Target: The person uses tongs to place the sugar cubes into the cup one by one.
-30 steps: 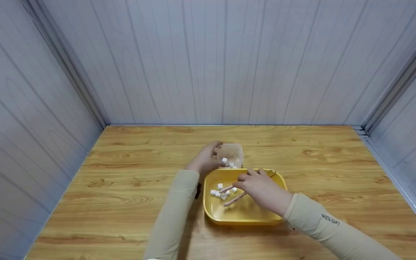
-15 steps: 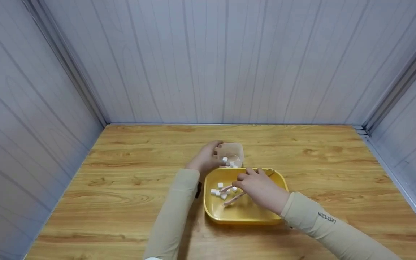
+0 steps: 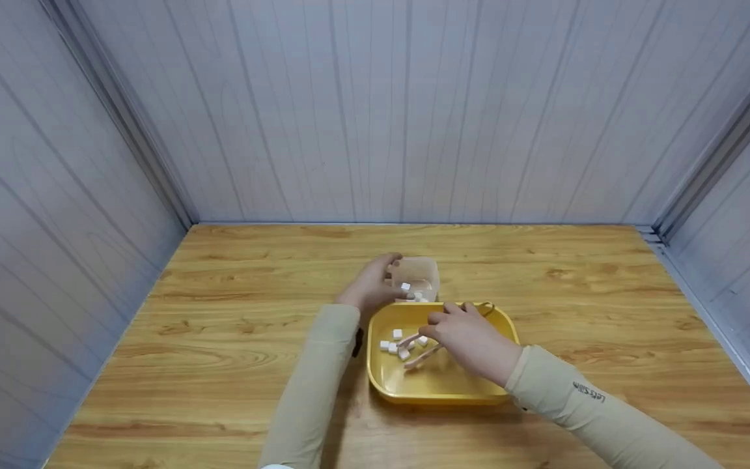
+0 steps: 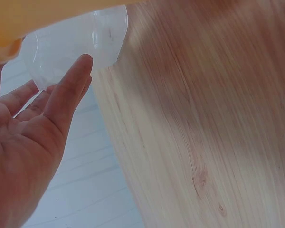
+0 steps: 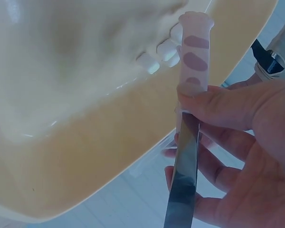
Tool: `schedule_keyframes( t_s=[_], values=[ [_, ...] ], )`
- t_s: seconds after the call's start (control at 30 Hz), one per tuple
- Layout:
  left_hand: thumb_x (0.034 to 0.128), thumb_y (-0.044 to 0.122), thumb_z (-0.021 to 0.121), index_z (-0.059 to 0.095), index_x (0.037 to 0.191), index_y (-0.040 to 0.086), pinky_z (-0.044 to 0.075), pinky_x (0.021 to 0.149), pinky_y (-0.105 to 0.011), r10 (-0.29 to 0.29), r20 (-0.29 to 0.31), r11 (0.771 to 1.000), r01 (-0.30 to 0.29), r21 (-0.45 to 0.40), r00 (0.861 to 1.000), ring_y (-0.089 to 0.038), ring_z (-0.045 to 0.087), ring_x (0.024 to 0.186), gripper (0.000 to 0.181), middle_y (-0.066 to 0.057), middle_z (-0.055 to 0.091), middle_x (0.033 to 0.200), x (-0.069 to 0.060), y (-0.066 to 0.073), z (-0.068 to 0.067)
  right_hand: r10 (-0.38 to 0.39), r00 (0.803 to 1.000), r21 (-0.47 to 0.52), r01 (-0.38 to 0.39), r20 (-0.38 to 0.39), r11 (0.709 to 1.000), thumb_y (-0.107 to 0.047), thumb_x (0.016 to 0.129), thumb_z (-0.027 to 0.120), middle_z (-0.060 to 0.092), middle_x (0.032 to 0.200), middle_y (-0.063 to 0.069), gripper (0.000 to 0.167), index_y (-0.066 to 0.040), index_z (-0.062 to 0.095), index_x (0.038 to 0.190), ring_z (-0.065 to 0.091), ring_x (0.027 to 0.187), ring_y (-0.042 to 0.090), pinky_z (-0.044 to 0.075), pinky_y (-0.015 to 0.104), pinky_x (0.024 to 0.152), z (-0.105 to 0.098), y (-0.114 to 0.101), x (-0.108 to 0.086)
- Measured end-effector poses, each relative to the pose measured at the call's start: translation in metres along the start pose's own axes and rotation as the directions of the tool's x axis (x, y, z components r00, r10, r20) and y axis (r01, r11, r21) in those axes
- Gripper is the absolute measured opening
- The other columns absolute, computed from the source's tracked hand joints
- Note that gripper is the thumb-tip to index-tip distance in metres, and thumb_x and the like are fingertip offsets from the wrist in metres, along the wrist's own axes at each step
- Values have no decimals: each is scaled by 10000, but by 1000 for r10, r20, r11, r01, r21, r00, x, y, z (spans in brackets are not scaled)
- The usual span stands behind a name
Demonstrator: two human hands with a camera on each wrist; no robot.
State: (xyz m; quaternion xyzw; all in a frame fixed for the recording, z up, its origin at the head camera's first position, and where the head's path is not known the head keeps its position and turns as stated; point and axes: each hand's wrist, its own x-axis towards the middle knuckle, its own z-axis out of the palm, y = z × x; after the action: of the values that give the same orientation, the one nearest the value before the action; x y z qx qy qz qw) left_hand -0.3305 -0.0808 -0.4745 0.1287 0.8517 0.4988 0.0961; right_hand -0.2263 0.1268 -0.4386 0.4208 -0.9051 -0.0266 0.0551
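Observation:
Several white cubes (image 3: 398, 334) lie in the left part of a yellow tray (image 3: 440, 395). My right hand (image 3: 476, 342) pinches a pair of pink-tipped metal tongs (image 5: 183, 166) between thumb and fingers above the tray; the tongs' tips are apart, close to the cubes. Behind the tray, my left hand (image 3: 372, 284) holds a clear plastic container (image 3: 424, 268) by its left side, with a few white cubes (image 3: 405, 286) in it. In the left wrist view, fingers of the left hand (image 4: 33, 137) touch the container (image 4: 76, 42).
Tray and container stand on a wood-grain table (image 3: 238, 312), with the tray's rear rim next to the container. Pale panelled walls (image 3: 375, 111) enclose the table at the back and both sides.
The tongs' tips have drawn slightly closer together over the cubes. Otherwise both hands, the tray and the container hold nearly the same places.

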Motion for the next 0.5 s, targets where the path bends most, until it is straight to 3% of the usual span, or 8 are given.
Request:
schedule_keyframes(
  t_s=[0.27, 0.5],
  values=[
    [777, 60, 785, 368, 1462, 121, 444, 966, -403, -32, -8, 999, 32, -22, 999, -355, 424, 1267, 805, -122, 398, 1441, -1, 0, 1, -23, 1000, -31, 23, -15, 999, 18, 788, 704, 632, 959, 10, 359, -202, 713, 1071, 526, 876, 238, 453, 426, 676, 3, -1, 3],
    [774, 60, 788, 374, 1461, 136, 449, 960, -393, -41, -6, 999, 41, -23, 999, -343, 426, 1269, 806, -108, 399, 1443, 1, 1, 0, -28, 1000, -55, 27, -15, 998, 9, 776, 713, 625, 945, 4, 355, -207, 720, 1057, 514, 866, 231, 442, 415, 674, 2, -2, 5]
  ],
)
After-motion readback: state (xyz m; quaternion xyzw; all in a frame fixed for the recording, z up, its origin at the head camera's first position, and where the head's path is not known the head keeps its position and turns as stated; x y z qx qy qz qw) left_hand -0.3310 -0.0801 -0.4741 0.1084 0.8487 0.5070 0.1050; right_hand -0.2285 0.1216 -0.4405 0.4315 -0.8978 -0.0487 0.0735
